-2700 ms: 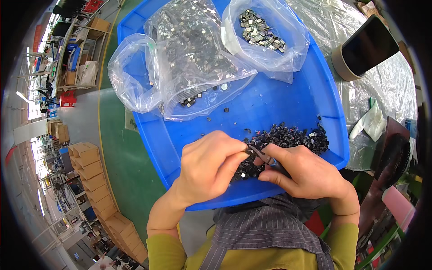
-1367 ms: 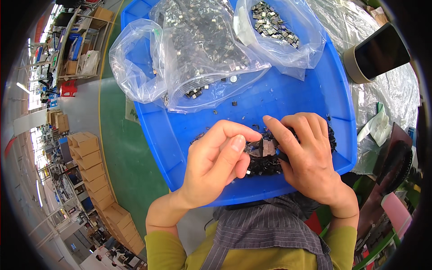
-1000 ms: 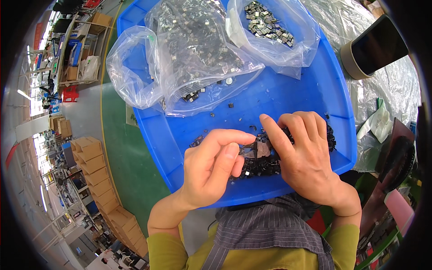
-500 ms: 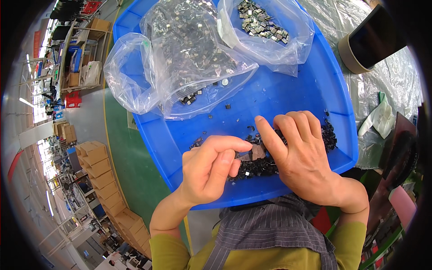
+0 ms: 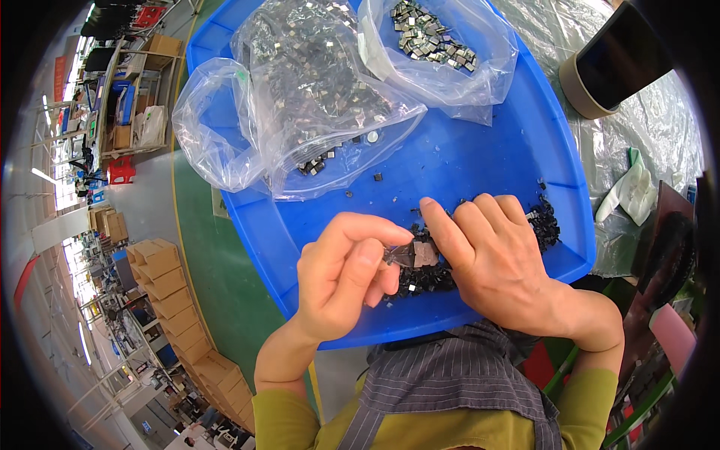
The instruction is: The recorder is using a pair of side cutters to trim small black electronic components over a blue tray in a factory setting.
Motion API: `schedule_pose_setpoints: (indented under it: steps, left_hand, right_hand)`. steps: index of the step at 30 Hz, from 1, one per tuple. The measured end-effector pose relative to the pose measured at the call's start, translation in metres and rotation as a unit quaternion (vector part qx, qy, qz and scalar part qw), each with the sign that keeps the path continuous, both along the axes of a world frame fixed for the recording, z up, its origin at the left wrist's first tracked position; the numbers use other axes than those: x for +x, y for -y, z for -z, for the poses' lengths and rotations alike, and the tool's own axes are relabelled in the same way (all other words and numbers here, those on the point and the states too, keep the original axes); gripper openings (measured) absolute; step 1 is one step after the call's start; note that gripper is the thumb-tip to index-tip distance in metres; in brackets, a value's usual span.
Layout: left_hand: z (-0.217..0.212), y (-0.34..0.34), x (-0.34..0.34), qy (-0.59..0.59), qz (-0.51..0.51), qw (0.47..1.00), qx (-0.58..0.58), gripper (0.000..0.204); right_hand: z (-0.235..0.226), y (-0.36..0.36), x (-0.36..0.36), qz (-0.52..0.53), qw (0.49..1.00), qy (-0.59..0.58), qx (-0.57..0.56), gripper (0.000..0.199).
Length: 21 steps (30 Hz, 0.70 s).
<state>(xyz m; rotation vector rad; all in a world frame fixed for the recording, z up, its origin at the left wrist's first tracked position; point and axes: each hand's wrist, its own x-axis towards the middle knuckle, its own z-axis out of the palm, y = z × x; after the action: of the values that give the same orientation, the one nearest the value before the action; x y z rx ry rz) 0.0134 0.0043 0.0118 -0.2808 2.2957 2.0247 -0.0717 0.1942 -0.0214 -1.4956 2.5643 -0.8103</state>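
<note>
My left hand (image 5: 341,274) is closed in a pinch, with thumb and index finger close together above the near part of a blue tray (image 5: 442,161). At its fingertips is a small dark piece (image 5: 399,256), too unclear to name. Right beside that lies a brownish-grey, wrapped-looking piece (image 5: 425,254); whether it covers my right thumb, I cannot tell. My right hand (image 5: 499,262) has its index finger stretched forward and the other fingers bent, their tips hidden. Under both hands spreads a pile of small black pieces (image 5: 431,280).
Two clear plastic bags, one large (image 5: 315,82) and one open (image 5: 480,79), hold small metallic parts at the tray's far side. Right of the tray are a dark-screened device (image 5: 626,60) in a round beige holder (image 5: 581,90) and a white glove (image 5: 636,191). Cardboard boxes (image 5: 169,292) stand left.
My left hand has shifted slightly left and opened a little gap from the brownish-grey piece, showing more of the dark piece. My right hand has moved slightly left.
</note>
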Motion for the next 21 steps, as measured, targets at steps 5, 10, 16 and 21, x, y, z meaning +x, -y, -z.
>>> schedule_pose_setpoints:
  steps: [5, 10, 16, 21]
  left_hand:
    - [0.012, -0.005, 0.000, -0.068, -0.031, 0.996, -0.059, 0.018]
    - [0.019, -0.008, 0.003, -0.128, -0.037, 0.988, -0.084, 0.019]
    - [0.020, -0.011, 0.004, -0.154, -0.032, 0.980, -0.125, 0.023]
    - [0.015, -0.010, 0.001, -0.144, 0.017, 0.973, -0.181, 0.027]
  right_hand:
    - [0.004, 0.003, 0.000, 0.012, 0.999, 0.007, -0.029, 0.063]
    - [0.002, 0.001, -0.001, 0.019, 0.999, 0.036, -0.030, 0.068]
    - [0.000, 0.000, -0.001, 0.024, 0.997, 0.056, -0.039, 0.059]
    - [-0.004, -0.004, -0.003, 0.018, 0.996, 0.079, -0.022, 0.055]
